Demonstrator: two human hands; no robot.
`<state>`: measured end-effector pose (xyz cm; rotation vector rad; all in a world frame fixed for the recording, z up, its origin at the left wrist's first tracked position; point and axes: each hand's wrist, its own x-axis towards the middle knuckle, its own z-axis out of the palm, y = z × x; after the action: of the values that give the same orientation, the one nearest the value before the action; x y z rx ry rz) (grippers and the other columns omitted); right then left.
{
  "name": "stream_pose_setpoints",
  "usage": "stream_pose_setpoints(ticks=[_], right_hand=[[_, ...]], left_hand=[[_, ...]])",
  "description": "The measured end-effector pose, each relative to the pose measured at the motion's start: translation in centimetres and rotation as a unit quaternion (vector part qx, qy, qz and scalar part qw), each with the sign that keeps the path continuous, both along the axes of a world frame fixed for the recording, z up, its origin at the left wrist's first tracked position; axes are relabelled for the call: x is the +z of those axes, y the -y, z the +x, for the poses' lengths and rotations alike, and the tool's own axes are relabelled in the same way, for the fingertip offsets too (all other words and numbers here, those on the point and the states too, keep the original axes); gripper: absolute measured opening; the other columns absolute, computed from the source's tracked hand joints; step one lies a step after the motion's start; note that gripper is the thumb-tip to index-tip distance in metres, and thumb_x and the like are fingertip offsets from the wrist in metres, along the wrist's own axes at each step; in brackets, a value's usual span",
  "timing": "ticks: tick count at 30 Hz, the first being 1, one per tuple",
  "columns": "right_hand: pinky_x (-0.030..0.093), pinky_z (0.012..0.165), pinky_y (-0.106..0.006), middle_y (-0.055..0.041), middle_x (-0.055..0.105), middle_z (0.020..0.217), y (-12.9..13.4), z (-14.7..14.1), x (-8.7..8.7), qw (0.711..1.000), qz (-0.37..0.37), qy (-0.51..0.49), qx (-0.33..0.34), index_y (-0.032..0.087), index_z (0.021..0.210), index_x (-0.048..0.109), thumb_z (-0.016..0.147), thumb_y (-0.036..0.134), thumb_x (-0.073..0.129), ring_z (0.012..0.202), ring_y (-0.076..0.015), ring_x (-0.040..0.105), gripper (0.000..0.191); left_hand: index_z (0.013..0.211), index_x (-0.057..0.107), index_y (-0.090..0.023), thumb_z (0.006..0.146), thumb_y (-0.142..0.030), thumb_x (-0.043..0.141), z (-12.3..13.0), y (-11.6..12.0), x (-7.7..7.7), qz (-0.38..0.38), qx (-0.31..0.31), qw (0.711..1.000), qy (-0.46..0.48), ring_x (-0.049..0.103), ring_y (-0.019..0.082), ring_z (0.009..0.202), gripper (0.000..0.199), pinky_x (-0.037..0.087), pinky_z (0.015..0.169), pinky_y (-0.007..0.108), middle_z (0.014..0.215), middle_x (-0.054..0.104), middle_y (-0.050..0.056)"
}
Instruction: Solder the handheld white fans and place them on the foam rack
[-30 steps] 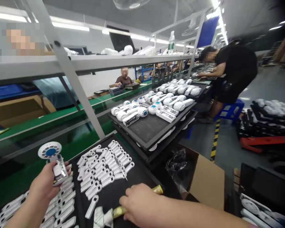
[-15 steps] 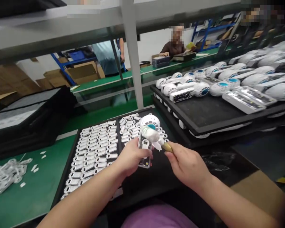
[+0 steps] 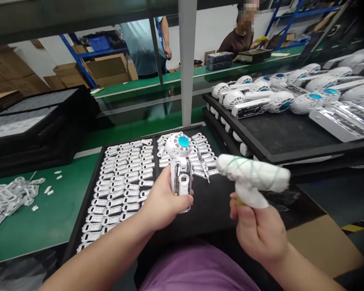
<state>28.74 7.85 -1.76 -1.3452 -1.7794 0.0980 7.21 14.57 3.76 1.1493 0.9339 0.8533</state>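
My left hand point(image 3: 165, 200) is closed around the body of a white handheld fan point(image 3: 181, 155). The fan stands upright, its round head with a blue centre at the top. On the body's face sits a small white rounded part with a dark window. To the right, my right hand point(image 3: 259, 230) grips a hammer point(image 3: 256, 173) whose head is wrapped in white material bound with green strands. Hammer and fan are apart. Behind the fan lies a black foam tray point(image 3: 210, 206) with rows of small white parts point(image 3: 125, 173) and a pair of tweezers point(image 3: 204, 166).
Stacked black trays of white fans point(image 3: 282, 101) stand at the right. Loose white scraps point(image 3: 13, 206) lie on the green bench point(image 3: 60, 226) at left, near stacked black trays point(image 3: 42, 113). A grey post point(image 3: 187, 64) rises ahead. Two people are beyond it.
The hammer has moved right and away from the fan, its wrapped head now sideways. The fan has turned and its blue centre shows more fully. The camera view has shifted.
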Motion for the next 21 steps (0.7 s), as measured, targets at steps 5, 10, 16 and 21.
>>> stream_pose_setpoints(ticks=[5, 10, 16, 21], right_hand=[[0.042, 0.052, -0.028, 0.0003, 0.062, 0.068, -0.1, -2.3, 0.2, 0.995, 0.009, 0.089, 0.046, 0.017, 0.104, 0.052, 0.104, 0.025, 0.036, 0.053, -0.0153, 0.06, 0.017], [0.039, 0.047, -0.029, 0.0016, 0.061, 0.065, -0.8, -2.5, 1.1, 0.994, -0.038, 0.092, 0.039, 0.019, 0.1, 0.051, 0.103, 0.024, 0.037, 0.05, -0.0156, 0.059, 0.016], [0.043, 0.049, -0.03, 0.0008, 0.053, 0.067, 0.6, -1.2, 1.9, 0.989, 0.0, -0.137, 0.047, 0.025, 0.105, 0.048, 0.104, 0.032, 0.032, 0.052, -0.0175, 0.055, 0.017], [0.027, 0.042, -0.03, 0.0027, 0.051, 0.055, -0.9, -2.9, 1.0, 0.998, -0.039, -0.018, 0.043, 0.024, 0.088, 0.045, 0.102, 0.03, 0.036, 0.04, -0.0173, 0.049, 0.018]], left_hand=[[0.115, 0.049, -0.021, 0.065, -0.007, 0.073, 0.0, -0.2, -0.5, 0.039, 0.002, 0.999, 0.016, 0.058, 0.013, 0.077, 0.057, 0.048, 0.065, 0.023, 0.088, 0.063, -0.001], [0.117, 0.05, -0.021, 0.066, -0.007, 0.073, 0.0, -0.5, -0.9, 0.037, 0.0, 0.999, 0.027, 0.059, 0.014, 0.079, 0.058, 0.048, 0.066, 0.025, 0.09, 0.063, 0.0], [0.111, 0.051, -0.021, 0.061, -0.01, 0.076, -0.3, -1.4, -0.7, 0.005, 0.041, 0.998, 0.044, 0.06, 0.016, 0.076, 0.057, 0.049, 0.065, 0.027, 0.087, 0.063, 0.0], [0.116, 0.051, -0.02, 0.063, -0.008, 0.076, 0.1, -1.3, -0.8, 0.032, 0.03, 0.998, 0.051, 0.062, 0.017, 0.081, 0.061, 0.049, 0.069, 0.027, 0.095, 0.065, 0.003]])
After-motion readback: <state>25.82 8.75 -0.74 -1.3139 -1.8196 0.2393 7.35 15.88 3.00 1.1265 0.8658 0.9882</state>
